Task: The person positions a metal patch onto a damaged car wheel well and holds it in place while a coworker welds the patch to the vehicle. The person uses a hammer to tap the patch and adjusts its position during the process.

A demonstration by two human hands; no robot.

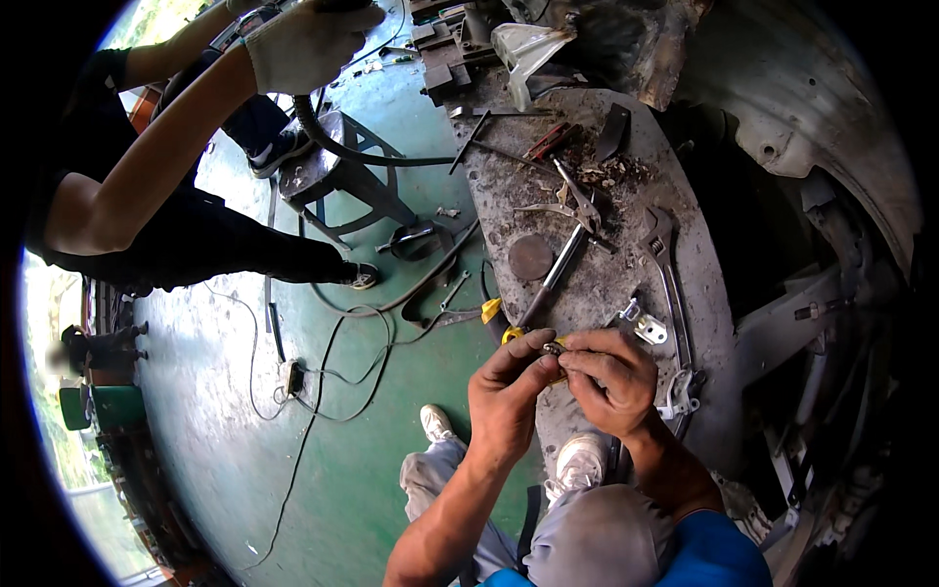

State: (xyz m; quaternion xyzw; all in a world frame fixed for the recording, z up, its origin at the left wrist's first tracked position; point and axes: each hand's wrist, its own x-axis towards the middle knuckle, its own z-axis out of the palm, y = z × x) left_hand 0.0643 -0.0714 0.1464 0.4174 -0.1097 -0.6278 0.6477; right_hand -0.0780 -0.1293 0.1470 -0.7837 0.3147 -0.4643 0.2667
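My left hand (pixel 511 389) and my right hand (pixel 614 380) meet over the near end of a worn metal work surface (pixel 611 274). Their fingertips pinch a small metal piece (pixel 553 348) between them; its exact kind is too small to tell. Just beyond my hands lies a tool with a long shiny shaft (pixel 558 274), and a yellow-and-black handle (pixel 494 315) shows beside the surface's left edge. A shiny metal bracket (pixel 646 327) rests to the right of my fingers. Farther off are locking pliers (pixel 579 201) and an adjustable wrench (pixel 661 240).
A round metal disc (pixel 531 257) and debris lie on the work surface. Vehicle body panels (pixel 792 88) border it on the right. At left, another person's gloved hand (pixel 308 49) is near a hose (pixel 357 157) and a stool (pixel 337 171). Cables (pixel 367 391) cross the green floor.
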